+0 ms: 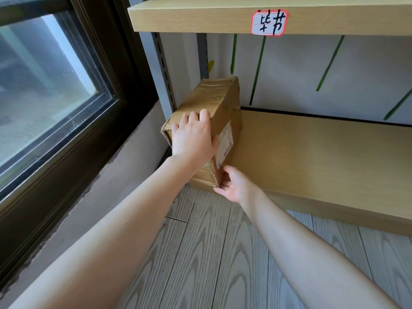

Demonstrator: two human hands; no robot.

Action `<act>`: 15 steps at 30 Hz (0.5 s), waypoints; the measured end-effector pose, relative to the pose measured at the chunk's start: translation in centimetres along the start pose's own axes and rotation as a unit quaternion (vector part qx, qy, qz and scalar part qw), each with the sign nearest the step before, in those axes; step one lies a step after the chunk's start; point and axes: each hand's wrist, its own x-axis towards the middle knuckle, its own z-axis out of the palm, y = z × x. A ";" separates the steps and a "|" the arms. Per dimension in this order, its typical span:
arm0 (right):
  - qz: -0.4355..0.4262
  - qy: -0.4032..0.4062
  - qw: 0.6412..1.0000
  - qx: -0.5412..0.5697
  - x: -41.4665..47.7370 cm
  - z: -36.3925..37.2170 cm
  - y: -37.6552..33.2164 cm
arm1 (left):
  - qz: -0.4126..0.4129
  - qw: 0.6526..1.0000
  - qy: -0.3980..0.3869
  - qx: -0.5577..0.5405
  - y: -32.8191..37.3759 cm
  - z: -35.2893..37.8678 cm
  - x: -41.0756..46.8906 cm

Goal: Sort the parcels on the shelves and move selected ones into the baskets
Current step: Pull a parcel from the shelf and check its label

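Observation:
A worn brown cardboard parcel (219, 101), taped and bearing a white shipping label on its right side, stands at the left end of the lower wooden shelf (312, 157). My left hand (192, 136) lies over the parcel's near top edge, fingers curled over the top and thumb against the label side. My right hand (234, 182) grips the parcel's lower front corner at the shelf's front edge. No basket is in view.
An upper wooden shelf (200, 18) with a red-bordered handwritten label (269, 22) overhangs the parcel. A grey slotted upright (163, 70) and a dark-framed window (66, 97) are to the left. Grey wood-grain floor (211, 253) lies below.

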 end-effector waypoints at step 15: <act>-0.235 0.065 0.968 -0.063 -4.4 -4.4 -1.6 | -0.213 0.867 -0.019 -0.450 -3.7 0.8 -2.4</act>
